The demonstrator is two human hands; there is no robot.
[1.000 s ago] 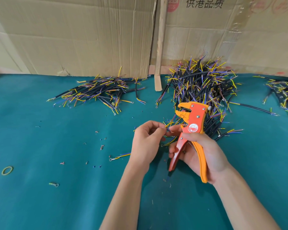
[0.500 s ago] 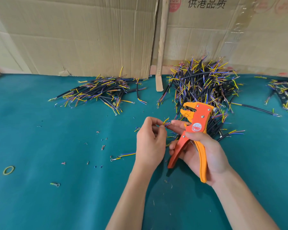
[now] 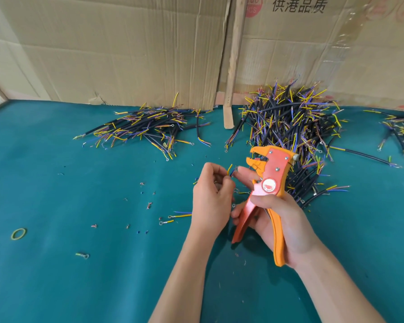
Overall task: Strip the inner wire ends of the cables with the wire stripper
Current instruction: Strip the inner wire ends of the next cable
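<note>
**Two hands, a wire stripper and one cable end**

Nearest, the right hand [image 3: 278, 220] is wrapped around the handles of an orange wire stripper [image 3: 267, 185], head up, jaws parted. Its forefinger reaches left to the left hand [image 3: 211, 194], whose fingertips pinch a cable's yellow and blue inner wires [image 3: 229, 170], just beside the jaws. Loose insulation scraps [image 3: 149, 205] and a rubber band [image 3: 18, 234] lie on the green table cover [image 3: 56, 287]. Beyond, a cable pile [image 3: 289, 127] and a flatter pile [image 3: 147, 128] rest before cardboard sheets [image 3: 126, 47].
</note>
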